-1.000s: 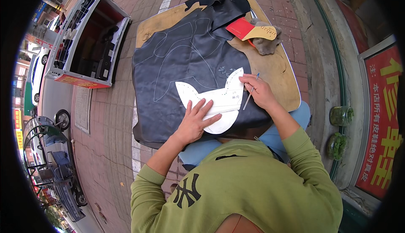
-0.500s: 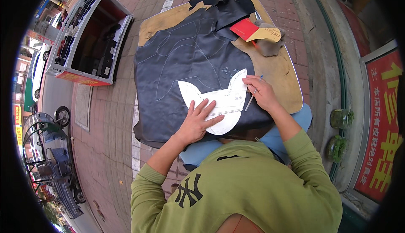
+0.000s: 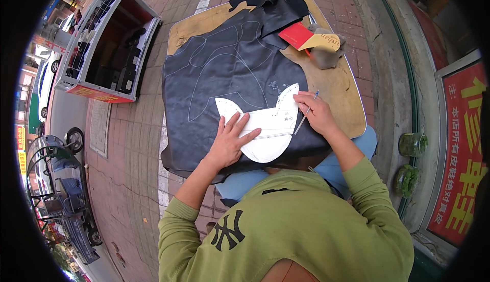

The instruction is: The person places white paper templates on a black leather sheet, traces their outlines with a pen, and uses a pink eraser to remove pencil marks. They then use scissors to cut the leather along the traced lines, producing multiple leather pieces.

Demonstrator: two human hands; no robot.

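A white template (image 3: 269, 148) with two pointed ends and a rounded bottom lies on a large sheet of black leather (image 3: 179, 103). My left hand (image 3: 228, 141) rests on the template's left part, fingers spread and lying flat. At the template's right edge my right hand (image 3: 319, 113) is closed around a thin pen (image 3: 300, 125), which slants down along that edge. Its fingertips are beside the upper right point of the template. Pale outlines of curved shapes and some small writing mark the leather beyond the template.
The leather covers most of a tan tabletop (image 3: 339, 90). Folded black leather scraps (image 3: 283, 14), a red card (image 3: 296, 35) and a greyish lump (image 3: 324, 57) sit at the far right. Left of the table stands an open metal-framed cabinet (image 3: 109, 47); glass jars (image 3: 412, 144) stand at right.
My left hand has slid a little left and down across the template, uncovering more of its middle. The right hand with the pen has hardly moved.
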